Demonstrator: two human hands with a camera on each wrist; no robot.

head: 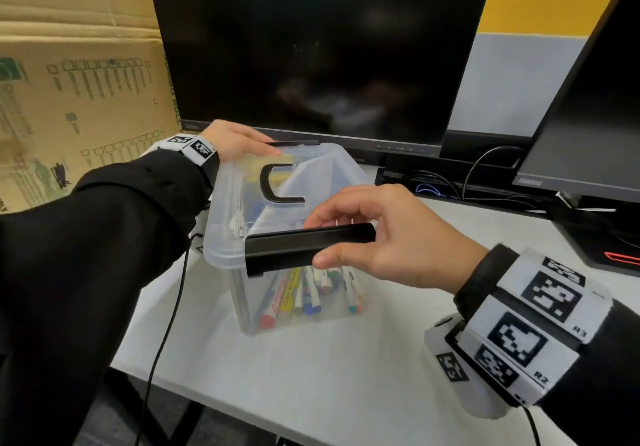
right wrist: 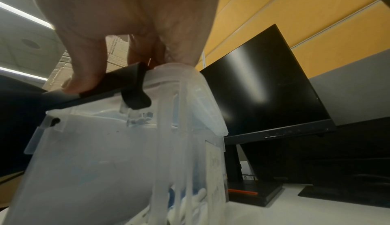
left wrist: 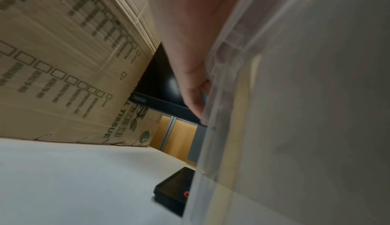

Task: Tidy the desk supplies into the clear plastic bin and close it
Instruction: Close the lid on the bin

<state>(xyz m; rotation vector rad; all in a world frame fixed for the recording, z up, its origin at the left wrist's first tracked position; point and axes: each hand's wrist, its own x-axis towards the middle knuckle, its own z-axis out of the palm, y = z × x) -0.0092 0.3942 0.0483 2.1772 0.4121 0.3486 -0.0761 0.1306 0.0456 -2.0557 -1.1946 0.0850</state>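
Observation:
The clear plastic bin [head: 249, 293] stands on the white desk with its clear lid [head: 322, 175] on top, a black handle [head: 268, 186] lying flat on the lid. Several markers [head: 304, 300] show through the near wall. My right hand [head: 320, 239] pinches the black near latch [head: 287, 248], thumb on its front face and fingers over its top; the right wrist view shows the thumb [right wrist: 84, 71] on that latch [right wrist: 126, 86]. My left hand [head: 263, 146] is at the lid's far edge, its fingers [left wrist: 194, 95] curled over the black far latch [head: 298, 142].
A dark monitor [head: 311, 47] stands just behind the bin, and a second one [head: 595, 99] with a black base [head: 616, 255] is at the right. Cardboard boxes [head: 69, 82] fill the left. Cables [head: 450, 186] lie behind. White desk [head: 311, 376] stretches toward me.

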